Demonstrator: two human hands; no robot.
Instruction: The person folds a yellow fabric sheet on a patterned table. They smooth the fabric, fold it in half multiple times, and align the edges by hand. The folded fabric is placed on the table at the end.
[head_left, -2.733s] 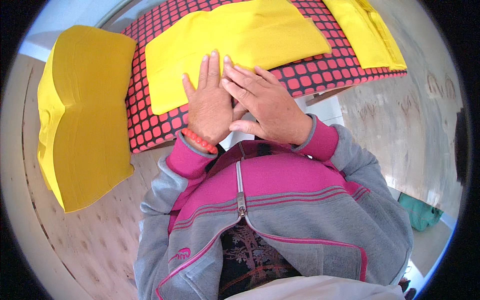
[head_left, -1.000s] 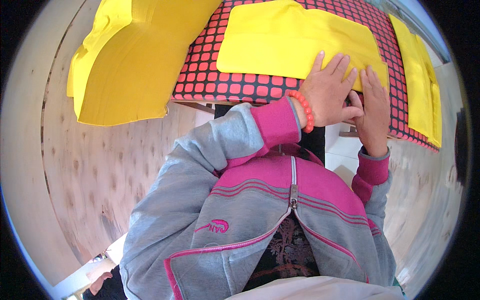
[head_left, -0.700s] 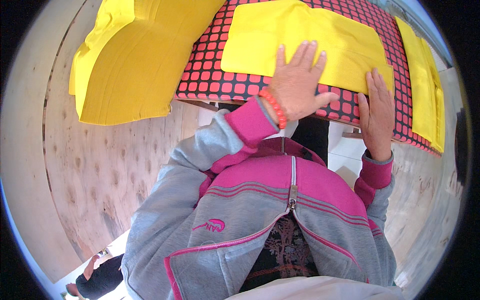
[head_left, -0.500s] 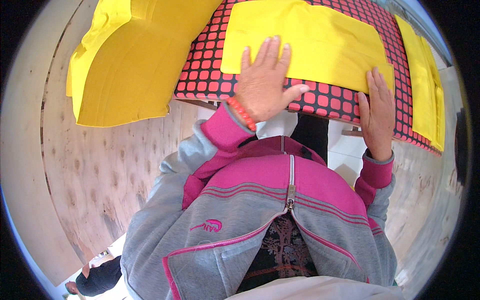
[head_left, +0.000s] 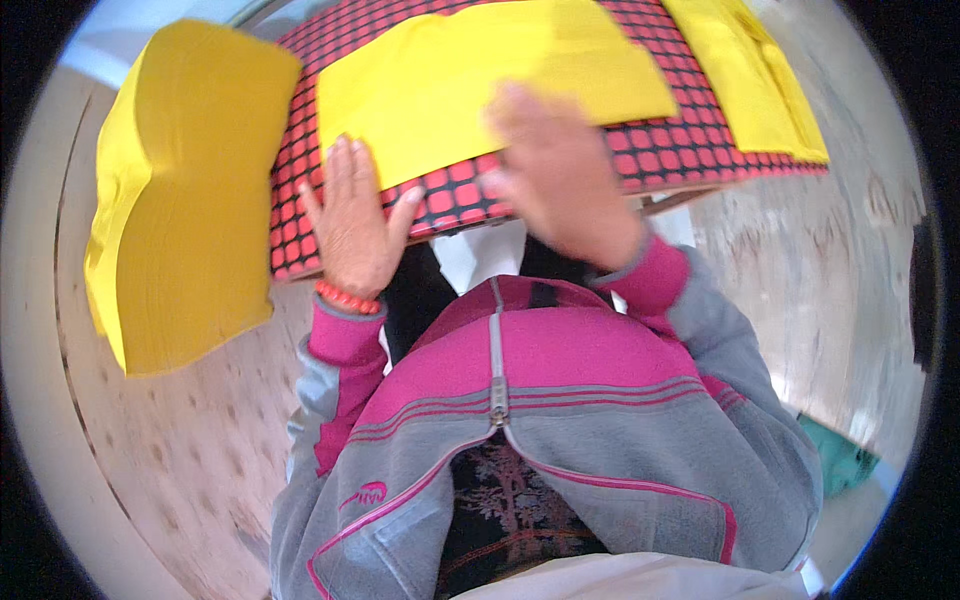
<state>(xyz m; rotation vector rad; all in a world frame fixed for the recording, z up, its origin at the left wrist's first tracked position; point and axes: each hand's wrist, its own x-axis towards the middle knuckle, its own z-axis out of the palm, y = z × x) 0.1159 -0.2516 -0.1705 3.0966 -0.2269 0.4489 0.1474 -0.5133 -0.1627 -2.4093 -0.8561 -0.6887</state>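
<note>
A yellow cloth [head_left: 440, 100] lies flat on a padded table top [head_left: 300, 215] covered in red squares on black. My left hand [head_left: 355, 220], wearing a red bead bracelet [head_left: 347, 298], lies flat with fingers apart, its fingertips at the cloth's near left corner. Over the middle of the cloth's near edge is my right hand [head_left: 570, 175], blurred by motion. Its fingers look stretched out with the thumb apart, and it holds nothing visible. Whether it touches the cloth I cannot tell.
A thick stack of yellow cloth [head_left: 200, 190] hangs over the table's left end. Folded yellow cloth [head_left: 750, 80] lies at the right end. Pale wooden boards [head_left: 200, 440] stand on the left, and something green [head_left: 835, 455] is at lower right.
The view has shifted. My left hand has moved from the cloth's near edge to its near left corner. My right hand has swept left from the right end to the middle.
</note>
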